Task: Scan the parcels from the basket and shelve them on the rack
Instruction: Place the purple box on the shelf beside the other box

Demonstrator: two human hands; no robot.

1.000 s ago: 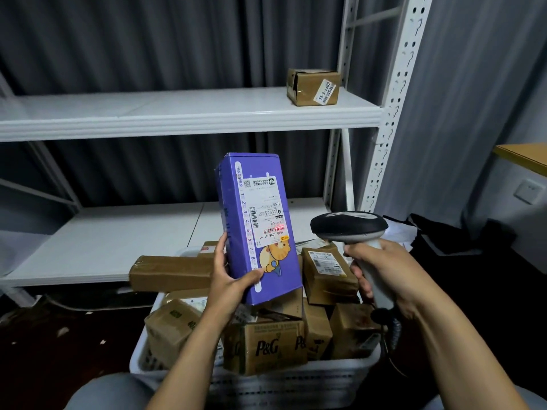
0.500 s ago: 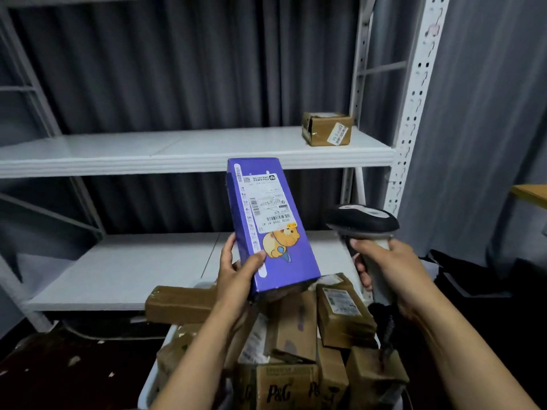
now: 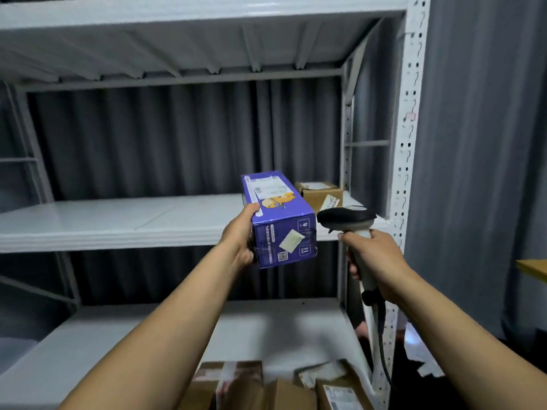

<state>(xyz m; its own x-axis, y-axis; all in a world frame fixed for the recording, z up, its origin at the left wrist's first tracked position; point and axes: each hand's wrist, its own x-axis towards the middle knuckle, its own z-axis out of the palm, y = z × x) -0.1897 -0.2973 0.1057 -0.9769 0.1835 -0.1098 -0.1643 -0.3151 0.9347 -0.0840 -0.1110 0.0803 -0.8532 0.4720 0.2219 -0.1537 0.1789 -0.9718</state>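
Observation:
My left hand (image 3: 240,235) grips a long purple box (image 3: 281,220) with a white label and a cartoon cat on top. The box lies nearly flat, its far end over the front edge of the rack's middle shelf (image 3: 118,223). Just right of it, my right hand (image 3: 374,261) holds a barcode scanner (image 3: 347,218) by its handle, head pointing left. A brown parcel (image 3: 321,193) sits on that shelf at the back right, behind the purple box. Several brown parcels (image 3: 260,386) show at the bottom edge; the basket itself is out of view.
The white rack has a top shelf (image 3: 177,13) overhead and a lower shelf (image 3: 266,329) below. Its perforated right post (image 3: 407,143) stands beside the scanner. A grey curtain (image 3: 479,143) hangs behind and to the right. A wooden ledge (image 3: 532,269) juts in at the far right.
My view has tilted up and the basket has dropped out of sight. My left hand has raised the purple box from upright to nearly flat, up to the middle shelf. The scanner rose alongside.

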